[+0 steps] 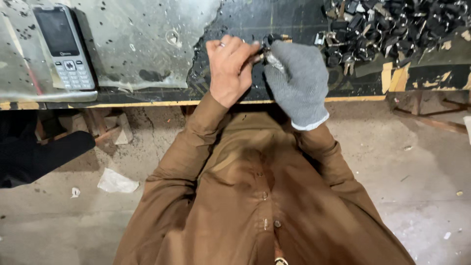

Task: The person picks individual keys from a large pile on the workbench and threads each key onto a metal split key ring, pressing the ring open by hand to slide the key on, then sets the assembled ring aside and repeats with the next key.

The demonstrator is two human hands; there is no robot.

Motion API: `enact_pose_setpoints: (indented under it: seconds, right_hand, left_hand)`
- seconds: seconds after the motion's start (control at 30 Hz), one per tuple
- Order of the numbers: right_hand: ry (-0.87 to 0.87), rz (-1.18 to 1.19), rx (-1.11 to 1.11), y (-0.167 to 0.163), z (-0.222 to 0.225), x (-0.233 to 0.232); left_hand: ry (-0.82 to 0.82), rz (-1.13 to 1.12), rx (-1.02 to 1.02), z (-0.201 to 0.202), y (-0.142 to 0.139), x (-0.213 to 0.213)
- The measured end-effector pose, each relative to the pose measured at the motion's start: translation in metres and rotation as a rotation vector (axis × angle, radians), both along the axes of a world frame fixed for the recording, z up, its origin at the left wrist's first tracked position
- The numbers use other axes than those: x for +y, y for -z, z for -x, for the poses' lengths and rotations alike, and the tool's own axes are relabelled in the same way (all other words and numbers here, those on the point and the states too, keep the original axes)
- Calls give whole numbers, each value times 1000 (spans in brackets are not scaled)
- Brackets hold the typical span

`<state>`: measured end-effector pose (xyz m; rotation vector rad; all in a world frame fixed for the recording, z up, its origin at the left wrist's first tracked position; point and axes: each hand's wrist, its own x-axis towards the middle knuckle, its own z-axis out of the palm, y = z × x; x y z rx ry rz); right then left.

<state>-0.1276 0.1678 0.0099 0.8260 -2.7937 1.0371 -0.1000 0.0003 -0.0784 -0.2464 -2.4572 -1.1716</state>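
Observation:
My left hand [229, 68] is bare, with a ring on one finger, and its fingers pinch a small dark metal piece with a ring [267, 43] over the black worktop [245, 22]. My right hand [298, 78] wears a grey knit glove and closes on the same small piece from the right; a shiny bit of metal shows at its thumb. Both hands meet just above the worktop's front edge. A heap of similar small black and metal parts [387, 27] lies to the upper right, beyond my right hand.
A grey keypad phone [64, 46] lies on a worn, speckled metal sheet [137, 44] at the left. Yellow tape patches [395, 76] mark the worktop's right front. Below is a dusty concrete floor with paper scraps [117, 182] and wood blocks [115, 130].

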Motion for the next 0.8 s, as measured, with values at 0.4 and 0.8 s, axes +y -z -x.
enact_pose_setpoints:
  seconds: [0.4,0.8]
  right_hand:
    - [131,103,-92,10,-15,8]
    - [77,592,-309,26,-28,21]
  left_hand:
    - [16,146,29,-8,-45,-21]
    - [275,-542,-241,-55,-40,7]
